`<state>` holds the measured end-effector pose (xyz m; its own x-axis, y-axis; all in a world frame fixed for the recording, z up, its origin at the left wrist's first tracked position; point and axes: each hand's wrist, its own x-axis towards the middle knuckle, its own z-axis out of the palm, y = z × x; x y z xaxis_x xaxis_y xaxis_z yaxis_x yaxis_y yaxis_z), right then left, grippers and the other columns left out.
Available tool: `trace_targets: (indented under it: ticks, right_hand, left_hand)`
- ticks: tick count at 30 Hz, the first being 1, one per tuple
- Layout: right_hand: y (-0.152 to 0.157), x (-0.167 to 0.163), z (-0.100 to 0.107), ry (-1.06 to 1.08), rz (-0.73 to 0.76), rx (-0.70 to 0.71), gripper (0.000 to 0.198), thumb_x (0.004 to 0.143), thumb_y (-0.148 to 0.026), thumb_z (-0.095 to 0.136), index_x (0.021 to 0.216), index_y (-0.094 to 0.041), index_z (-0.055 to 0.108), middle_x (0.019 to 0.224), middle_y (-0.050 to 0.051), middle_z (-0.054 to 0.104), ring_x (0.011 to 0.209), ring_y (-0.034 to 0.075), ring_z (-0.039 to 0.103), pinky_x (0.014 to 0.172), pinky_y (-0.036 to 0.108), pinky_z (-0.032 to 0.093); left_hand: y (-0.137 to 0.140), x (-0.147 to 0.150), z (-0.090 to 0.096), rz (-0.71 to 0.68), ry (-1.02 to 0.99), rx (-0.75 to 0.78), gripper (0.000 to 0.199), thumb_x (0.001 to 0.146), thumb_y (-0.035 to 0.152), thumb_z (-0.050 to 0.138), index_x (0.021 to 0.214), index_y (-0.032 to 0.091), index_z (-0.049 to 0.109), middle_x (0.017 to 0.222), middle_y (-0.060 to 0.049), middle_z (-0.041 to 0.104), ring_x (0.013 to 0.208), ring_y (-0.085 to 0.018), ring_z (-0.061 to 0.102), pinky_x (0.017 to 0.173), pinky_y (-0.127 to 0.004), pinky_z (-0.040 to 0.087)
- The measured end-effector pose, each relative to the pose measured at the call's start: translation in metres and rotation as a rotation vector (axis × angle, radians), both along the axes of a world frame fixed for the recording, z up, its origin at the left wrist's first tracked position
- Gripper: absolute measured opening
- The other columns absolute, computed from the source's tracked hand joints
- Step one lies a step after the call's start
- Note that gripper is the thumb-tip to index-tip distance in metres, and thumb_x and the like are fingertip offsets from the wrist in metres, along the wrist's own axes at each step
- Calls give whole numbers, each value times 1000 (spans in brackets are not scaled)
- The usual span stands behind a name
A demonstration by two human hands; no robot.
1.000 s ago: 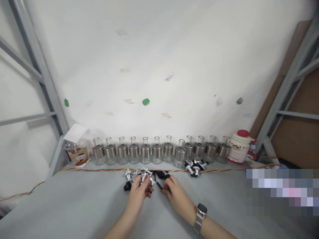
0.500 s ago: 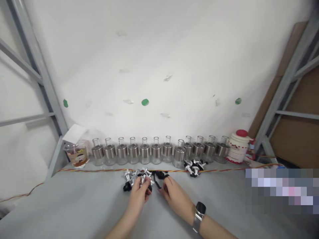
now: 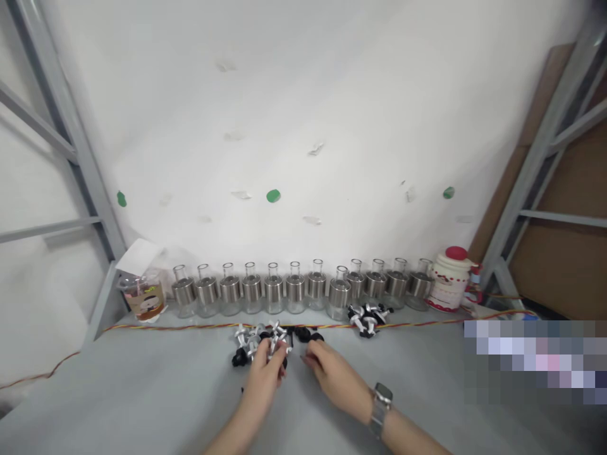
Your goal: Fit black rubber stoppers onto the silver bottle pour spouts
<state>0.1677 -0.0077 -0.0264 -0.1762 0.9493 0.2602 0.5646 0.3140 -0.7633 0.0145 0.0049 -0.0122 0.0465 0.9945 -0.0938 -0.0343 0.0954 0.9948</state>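
My left hand point(image 3: 265, 366) is closed around a silver-and-black piece that looks like a bottle pour spout, partly hidden by the fingers. It is at the near edge of a pile of similar silver spouts with black parts point(image 3: 244, 338). My right hand point(image 3: 327, 366), with a watch at the wrist, is closed in a pinch to the right. Whatever its fingertips hold, if anything, is too small to make out. Just beyond it lie small black parts point(image 3: 302, 333), one of them a thin black stick point(image 3: 290, 336).
A row of glass bottles with metal sleeves point(image 3: 274, 291) stands along the wall, one bottle point(image 3: 339, 294) set forward. A second spout pile point(image 3: 367, 321) lies before them. A twisted cable point(image 3: 180, 326) crosses the table. A plastic cup point(image 3: 147, 302) and a red-lidded jar point(image 3: 448, 284) flank the row.
The thin black stick near my right fingertips now stands more upright and farther from them. My right fingers have drawn together. My left hand stays at its pile. The view has shifted slightly.
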Motion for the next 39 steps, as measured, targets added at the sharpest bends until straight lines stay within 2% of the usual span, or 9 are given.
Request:
trace_targets:
  ticks: [3, 5, 8, 11, 16, 19, 22, 32, 39]
  right_hand:
    - [-7, 6, 17, 186, 70, -66, 29, 87, -45, 34, 70, -22, 37, 56, -6, 35, 50, 12, 35, 50, 23, 32]
    - [-14, 7, 31, 409, 130, -132, 34, 85, -53, 34, 71, -22, 35, 54, -8, 28, 47, 10, 28, 47, 22, 28]
    - [-27, 6, 47, 917, 312, -335, 36, 74, -50, 60, 69, -19, 42, 55, -8, 30, 49, 8, 23, 50, 22, 23]
    - [-34, 3, 51, 1088, 389, -465, 34, 69, -43, 70, 66, -16, 49, 56, -6, 37, 51, 8, 25, 51, 22, 20]
    - [-36, 0, 48, 1093, 395, -495, 36, 65, -44, 73, 65, -16, 51, 54, -6, 37, 50, 7, 24, 51, 23, 17]
    - [-36, -1, 48, 1057, 396, -474, 38, 66, -48, 71, 66, -17, 49, 50, -9, 32, 47, 7, 18, 50, 24, 15]
    - [-35, 1, 46, 999, 397, -434, 38, 69, -49, 67, 68, -18, 47, 51, -8, 34, 47, 7, 20, 49, 24, 14]
    - [-32, 8, 35, 706, 464, -308, 33, 83, -51, 51, 76, -20, 44, 56, -8, 31, 48, 7, 22, 45, 22, 15]
    - [-35, 2, 36, 782, 419, -372, 36, 81, -55, 50, 73, -20, 41, 54, -9, 33, 47, 7, 23, 44, 21, 14]
  left_hand:
    - [-12, -1, 7, -33, 34, 73, 40, 67, 61, 55, 73, 21, 53, 50, 7, 44, 45, -9, 39, 43, -19, 27]
    - [-24, -2, 13, -94, 94, 147, 39, 76, 59, 45, 83, 22, 56, 63, 3, 50, 57, -13, 46, 51, -21, 33]
    - [-38, -1, 23, -213, 223, 365, 37, 81, 53, 42, 96, 22, 54, 83, -2, 52, 77, -17, 50, 68, -26, 37]
    - [-45, 0, 28, -331, 315, 551, 33, 82, 47, 47, 100, 19, 51, 91, -5, 49, 85, -20, 49, 77, -29, 36]
    - [-44, -3, 27, -437, 433, 566, 21, 89, 37, 35, 93, 18, 43, 87, -5, 45, 75, -17, 47, 71, -29, 37]
    - [-43, -6, 27, -493, 479, 607, 16, 91, 32, 30, 93, 19, 40, 87, -5, 43, 76, -17, 46, 71, -29, 37]
    - [-44, -9, 28, -507, 493, 646, 14, 91, 28, 29, 92, 19, 39, 87, -5, 42, 77, -17, 45, 72, -29, 37]
    - [-47, -8, 35, -581, 494, 579, 18, 91, 32, 27, 94, 19, 39, 93, -8, 46, 84, -18, 48, 77, -32, 38]
    - [-47, -7, 36, -561, 498, 551, 19, 91, 34, 27, 88, 19, 39, 88, -7, 48, 81, -18, 48, 75, -30, 38]
